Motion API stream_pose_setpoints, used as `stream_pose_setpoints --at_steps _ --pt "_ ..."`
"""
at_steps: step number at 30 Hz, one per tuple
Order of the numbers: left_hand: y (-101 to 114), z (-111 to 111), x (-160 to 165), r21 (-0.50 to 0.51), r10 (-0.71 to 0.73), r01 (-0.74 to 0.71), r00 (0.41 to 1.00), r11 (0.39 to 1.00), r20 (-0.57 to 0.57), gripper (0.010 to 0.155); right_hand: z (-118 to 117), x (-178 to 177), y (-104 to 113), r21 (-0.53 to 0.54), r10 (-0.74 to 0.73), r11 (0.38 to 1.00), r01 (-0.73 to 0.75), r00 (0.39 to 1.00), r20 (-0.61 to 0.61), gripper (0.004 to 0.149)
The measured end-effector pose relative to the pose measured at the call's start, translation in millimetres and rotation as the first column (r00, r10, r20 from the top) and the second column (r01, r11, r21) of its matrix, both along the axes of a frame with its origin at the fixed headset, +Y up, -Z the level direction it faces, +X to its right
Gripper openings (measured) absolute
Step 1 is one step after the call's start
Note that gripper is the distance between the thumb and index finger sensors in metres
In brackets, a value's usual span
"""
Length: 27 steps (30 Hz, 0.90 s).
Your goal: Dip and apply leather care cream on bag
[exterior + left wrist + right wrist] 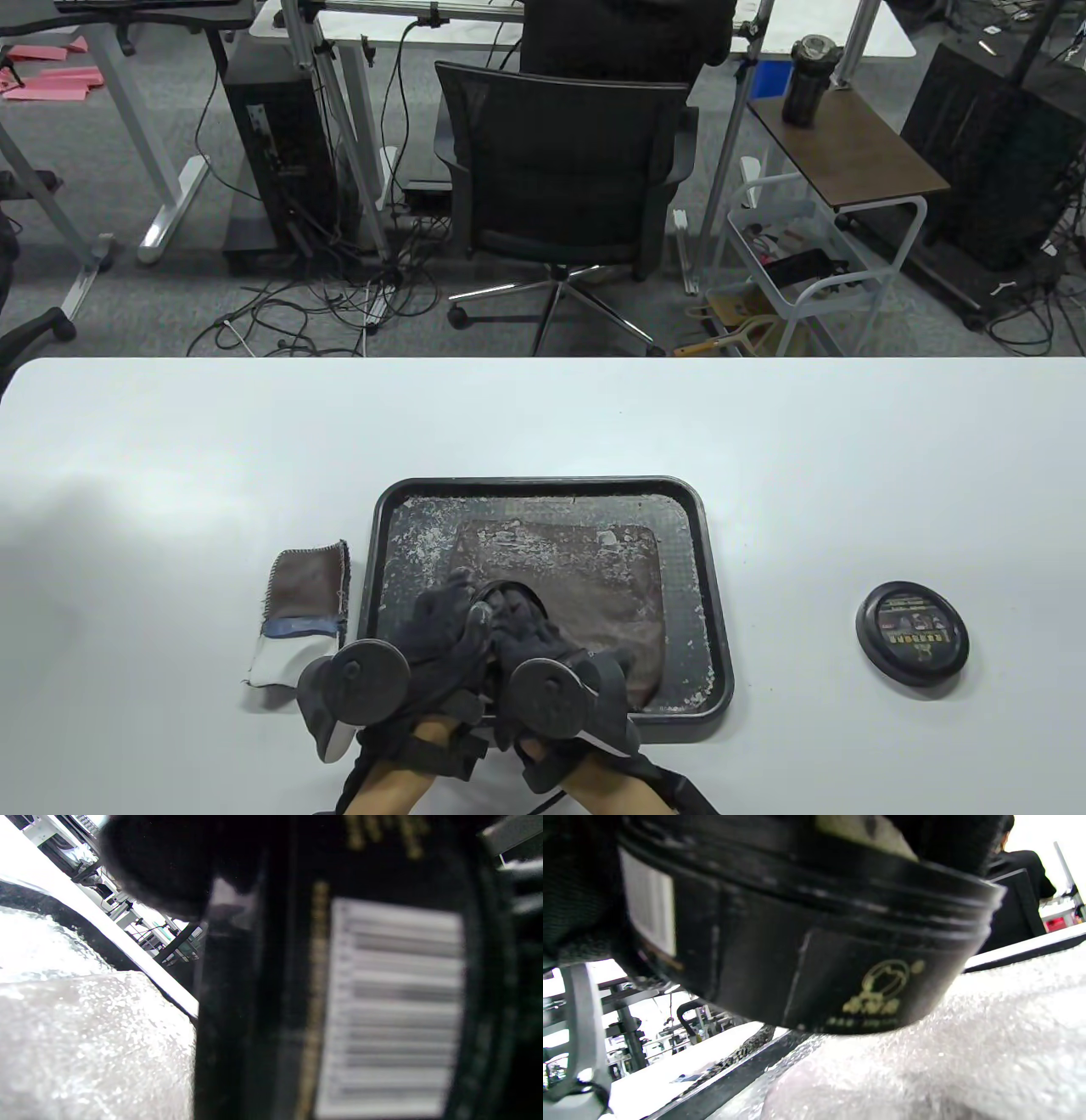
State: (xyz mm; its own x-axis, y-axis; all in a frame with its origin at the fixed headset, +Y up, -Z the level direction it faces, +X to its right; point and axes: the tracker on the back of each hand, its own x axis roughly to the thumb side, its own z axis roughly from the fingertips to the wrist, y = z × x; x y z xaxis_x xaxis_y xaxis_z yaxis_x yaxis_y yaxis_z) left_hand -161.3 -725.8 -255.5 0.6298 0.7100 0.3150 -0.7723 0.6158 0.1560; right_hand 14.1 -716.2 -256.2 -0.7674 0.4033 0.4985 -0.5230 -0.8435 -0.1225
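My left hand [441,632] and right hand [530,637] both grip the cream jar [506,597] over the bag [585,586] in the tray [717,594]; its lid [912,638] lies apart on the bench [170,475].

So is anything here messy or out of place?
Yes: the black tray is speckled all over with pale flaky residue, also on the brown bag lying in it. The cream's lid sits alone, far right on the table.

Beyond the white table [848,441] stands a black mesh office chair [564,178] — right of it, a small wooden-topped cart [848,148] bearing a dark bottle [808,81].
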Motion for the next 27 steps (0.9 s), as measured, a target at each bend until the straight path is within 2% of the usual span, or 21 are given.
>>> stream_pose_setpoints --at_steps 3,6,8,11,16,20,24,27 --pt "-1 -4 -7 -0.018 0.034 -0.033 0.999 0.999 0.021 0.061 -1 1 -2 0.006 -0.035 0.999 0.035 0.997 -0.068 0.052" --pt "-6 -9 -17 -0.079 0.106 -0.103 0.994 0.992 0.036 0.06 4 -5 0 0.082 0.044 0.996 -0.033 0.99 -0.134 0.052" --pt "-11 -13 -26 -0.146 0.158 -0.147 0.986 0.978 0.061 0.06 7 -9 0 0.106 0.097 0.992 -0.076 0.972 -0.212 0.052" --pt "-18 -15 -31 -0.219 0.212 -0.184 0.971 0.958 0.109 0.06 9 -11 -2 0.132 0.164 0.982 -0.133 0.951 -0.261 0.052" --pt "-9 -8 -15 -0.153 0.081 -0.073 0.996 0.986 0.046 0.061 9 -11 -1 0.163 0.216 0.967 -0.195 0.969 -0.12 0.05" --pt "-2 -3 4 -0.115 0.005 -0.003 1.0 0.993 0.022 0.062 2 3 0 0.04 0.106 0.994 -0.106 0.994 0.007 0.049" --pt "-3 -3 10 -0.101 0.003 -0.001 1.0 0.995 0.023 0.062 -2 11 -4 -0.035 0.02 0.999 -0.019 0.999 0.028 0.049" --pt "-2 -4 6 -0.081 0.018 -0.017 1.0 0.997 0.012 0.062 -2 15 -6 -0.029 -0.036 0.999 0.034 0.998 -0.055 0.052"
